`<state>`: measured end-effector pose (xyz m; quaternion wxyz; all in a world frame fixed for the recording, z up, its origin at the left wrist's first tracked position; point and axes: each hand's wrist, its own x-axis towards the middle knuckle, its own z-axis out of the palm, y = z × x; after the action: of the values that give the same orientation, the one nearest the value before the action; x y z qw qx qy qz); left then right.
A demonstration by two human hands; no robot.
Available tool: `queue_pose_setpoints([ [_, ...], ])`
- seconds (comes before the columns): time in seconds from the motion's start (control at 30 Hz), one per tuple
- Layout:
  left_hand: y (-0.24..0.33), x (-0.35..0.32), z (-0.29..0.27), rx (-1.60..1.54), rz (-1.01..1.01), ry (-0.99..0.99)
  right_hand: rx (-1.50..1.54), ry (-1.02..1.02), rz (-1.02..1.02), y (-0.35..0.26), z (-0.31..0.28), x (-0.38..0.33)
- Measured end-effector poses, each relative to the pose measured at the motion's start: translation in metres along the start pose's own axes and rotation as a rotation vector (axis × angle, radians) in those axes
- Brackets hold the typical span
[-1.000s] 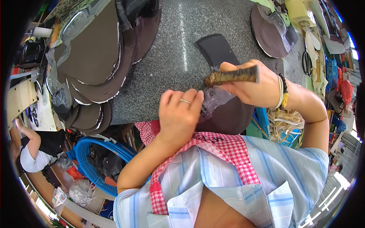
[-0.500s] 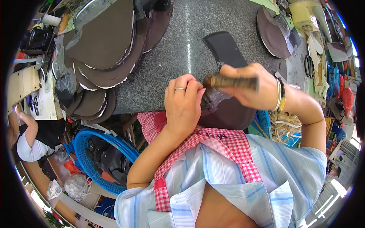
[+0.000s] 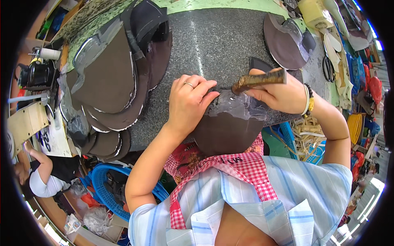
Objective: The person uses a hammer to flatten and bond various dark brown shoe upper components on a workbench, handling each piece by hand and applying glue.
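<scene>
Just in front of me, a dark brown rounded sheet piece (image 3: 227,133) overhangs the near edge of the table; a shiny grey film covers its upper part. My left hand (image 3: 186,100), with a ring on one finger, is at the film's left edge. Its thumb and forefinger are bent and stand apart. My right hand (image 3: 277,92) grips a worn brown stick-like tool (image 3: 262,80), whose rounded left end is over the film's upper edge. Whether that end touches is unclear, and the palm hides part of the tool. Behind it lies a black piece (image 3: 259,64).
Similar brown pieces (image 3: 104,74) are stacked on the speckled grey table (image 3: 184,41) at left; another piece (image 3: 283,43) lies at far right. Black scissors (image 3: 328,69) are beyond it. Blue baskets (image 3: 98,186) stand below. Another person's arm (image 3: 41,164) shows at left.
The view has shifted. The brown piece shows more of its filmed part, and the black piece behind it has drawn nearer. My left thumb and forefinger have parted; the tool remains in my right hand.
</scene>
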<state>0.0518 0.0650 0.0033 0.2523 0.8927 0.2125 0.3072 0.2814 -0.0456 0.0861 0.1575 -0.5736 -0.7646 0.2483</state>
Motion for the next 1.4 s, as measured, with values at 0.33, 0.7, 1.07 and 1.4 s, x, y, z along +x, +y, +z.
queue_pose_setpoints([
  [0.33,0.002,-0.009,0.002,0.288,0.271,-0.004,-0.01,-0.031,0.041,0.001,0.001,0.02],
  [0.7,0.01,-0.009,-0.006,0.318,0.297,-0.121,-0.033,-0.137,0.114,-0.009,0.003,0.03],
  [1.07,0.016,-0.015,0.0,0.177,0.058,0.028,-0.15,-0.22,0.116,-0.009,0.0,0.033],
  [1.4,0.029,-0.019,0.008,0.109,-0.118,0.053,-0.063,-0.005,0.02,-0.006,0.001,0.038],
])
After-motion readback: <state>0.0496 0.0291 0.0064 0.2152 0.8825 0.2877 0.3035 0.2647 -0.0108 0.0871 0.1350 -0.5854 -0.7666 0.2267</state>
